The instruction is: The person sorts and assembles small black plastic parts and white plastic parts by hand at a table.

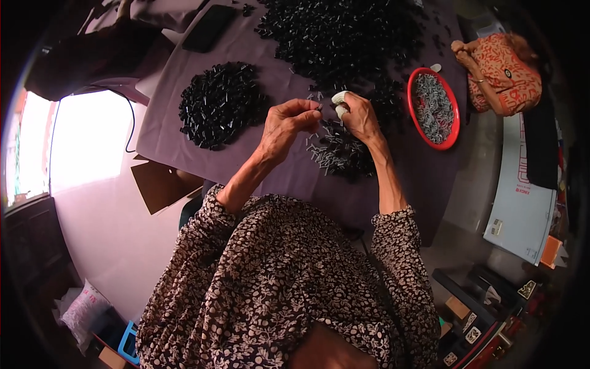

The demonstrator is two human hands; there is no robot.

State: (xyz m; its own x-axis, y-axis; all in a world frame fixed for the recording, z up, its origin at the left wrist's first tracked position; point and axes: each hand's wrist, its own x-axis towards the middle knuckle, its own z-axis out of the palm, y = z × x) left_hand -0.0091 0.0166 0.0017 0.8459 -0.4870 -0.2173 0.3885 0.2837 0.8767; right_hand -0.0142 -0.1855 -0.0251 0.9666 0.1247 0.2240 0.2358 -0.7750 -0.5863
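Broadly, your table (166, 130) wears soft mauve cloth (236, 48), bearing a sprawling heap of glossy black bits (344, 40), a rounder black mound (218, 106) and a smooth red bowl (455, 123) of slim grey pins (434, 107). Your right hand (362, 120), wearing pale finger covers (340, 97), curls inward, its grip unclear; your left hand (284, 127) slants toward it, pinching a tiny dark piece (320, 106) just left of those covers.

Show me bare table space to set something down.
Bare cloth lies right of the grey-and-black pile, nearer than the red bowl, and between the left black pile and the table's left edge. Crowded: around the right hand, between the grey-and-black pile and the large far black pile.
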